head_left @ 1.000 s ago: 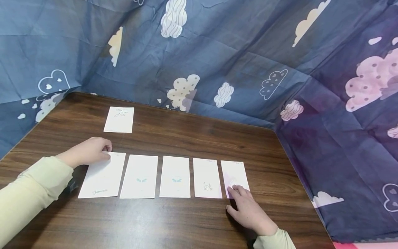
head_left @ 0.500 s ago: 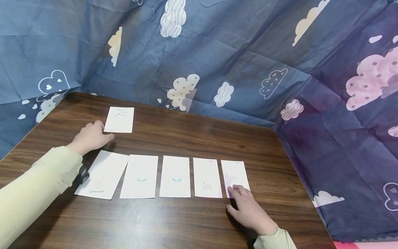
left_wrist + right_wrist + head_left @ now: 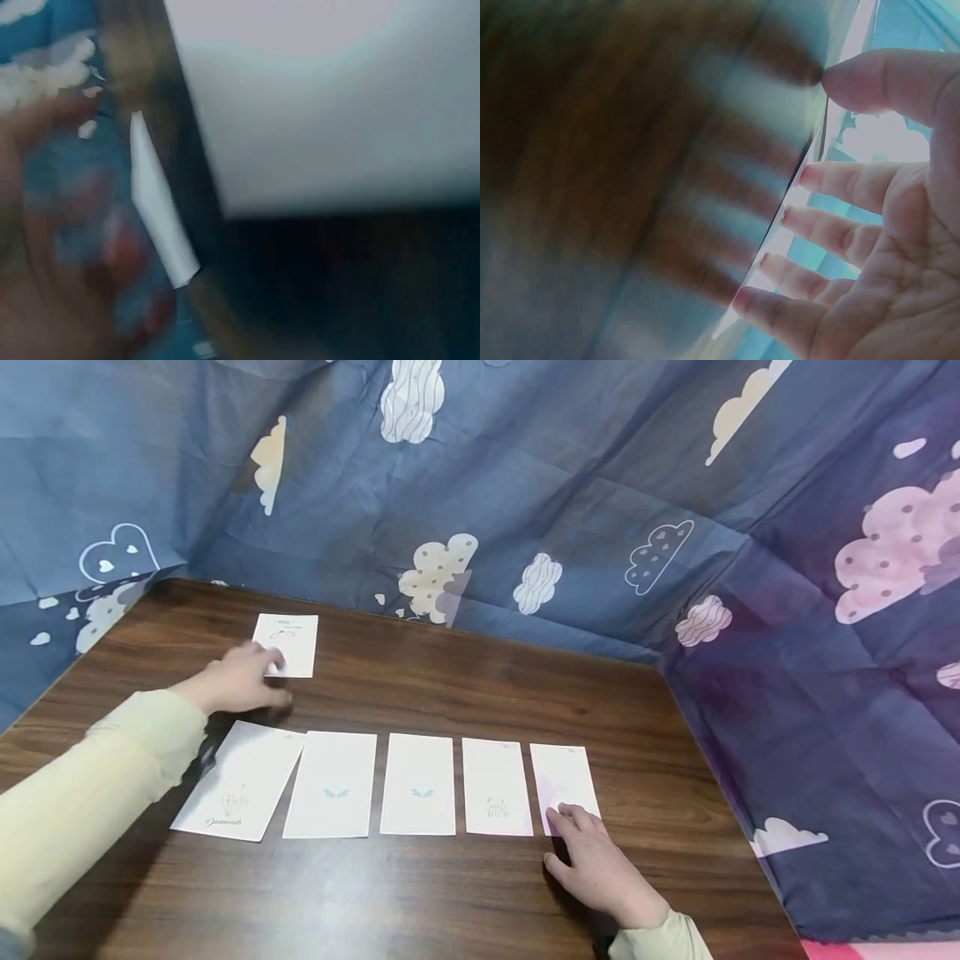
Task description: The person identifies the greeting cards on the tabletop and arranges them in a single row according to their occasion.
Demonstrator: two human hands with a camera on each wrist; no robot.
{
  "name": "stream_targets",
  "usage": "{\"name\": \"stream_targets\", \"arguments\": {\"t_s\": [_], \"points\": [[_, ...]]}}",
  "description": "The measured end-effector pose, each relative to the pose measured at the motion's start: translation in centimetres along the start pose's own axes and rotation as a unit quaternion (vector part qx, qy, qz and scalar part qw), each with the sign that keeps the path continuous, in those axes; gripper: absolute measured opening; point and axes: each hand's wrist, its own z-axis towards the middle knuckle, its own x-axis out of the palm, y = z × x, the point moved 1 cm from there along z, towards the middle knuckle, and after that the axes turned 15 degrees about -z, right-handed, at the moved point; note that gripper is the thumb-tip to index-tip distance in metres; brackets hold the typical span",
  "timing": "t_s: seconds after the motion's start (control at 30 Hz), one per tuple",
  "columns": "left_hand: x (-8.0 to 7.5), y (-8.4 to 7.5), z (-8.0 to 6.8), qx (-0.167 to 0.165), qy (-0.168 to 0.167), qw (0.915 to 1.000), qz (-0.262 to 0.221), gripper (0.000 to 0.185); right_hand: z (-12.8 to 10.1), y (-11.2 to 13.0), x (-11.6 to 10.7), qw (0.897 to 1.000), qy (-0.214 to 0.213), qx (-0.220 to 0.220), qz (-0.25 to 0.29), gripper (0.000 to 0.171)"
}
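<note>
Your left hand point(image 3: 238, 678) lies at the near left corner of the lone card point(image 3: 287, 644) toward the back of the table point(image 3: 465, 893); fingers touch that corner, but whether they pinch it cannot be told, and the left wrist view is too blurred to help. Your right hand point(image 3: 600, 867) rests flat, fingers relaxed and straight, fingertips on the near edge of the rightmost card point(image 3: 564, 781) in the row. Row of five cards in front of you: leftmost card point(image 3: 238, 781) tilted, well apart from the lone card; the other four straight, just beside one another. Cloud-print cloth point(image 3: 570, 485) walls the table at back and right.
</note>
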Motion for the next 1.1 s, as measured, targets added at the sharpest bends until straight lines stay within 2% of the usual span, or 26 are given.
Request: {"name": "stream_targets", "arguments": {"t_s": [0.03,0.1,0.13,0.2,0.33,0.43,0.73,0.93,1.1], "points": [[0.0,-0.3,-0.6,0.043,0.035,0.9984,0.005,0.045,0.0,0.0,-0.1,1.000,-0.002,-0.001,-0.002,0.057],[0.3,-0.7,-2.0,0.102,0.102,0.9895,0.015,0.036,0.0,-0.1,-0.4,1.000,-0.004,-0.002,-0.007,0.057],[0.6,-0.9,-2.6,0.113,0.129,0.9851,0.017,0.038,0.1,-0.1,-0.5,1.000,-0.005,-0.002,-0.010,0.057],[1.0,-1.3,-3.6,0.111,0.159,0.9804,0.036,0.047,0.1,-0.2,-0.8,1.000,-0.005,0.000,-0.012,0.057],[1.6,-1.7,-4.6,0.100,0.149,0.9802,0.084,0.061,0.2,-0.4,-1.0,1.000,-0.005,0.003,-0.015,0.057],[1.8,-1.8,-4.7,0.097,0.138,0.9812,0.093,0.064,0.3,-0.4,-0.9,1.000,-0.003,0.005,-0.015,0.057],[1.6,-1.5,-4.8,0.067,0.126,0.9857,0.089,0.065,0.4,-0.2,-0.4,1.000,-0.001,0.007,-0.011,0.057],[1.2,-1.2,-5.2,0.075,0.111,0.9875,0.084,0.073,0.5,-0.1,-0.3,1.000,-0.001,0.003,-0.012,0.056],[1.2,-1.3,-5.6,0.064,0.117,0.9870,0.089,0.078,0.7,-0.2,-0.4,1.000,-0.009,-0.006,-0.014,0.056]]}}
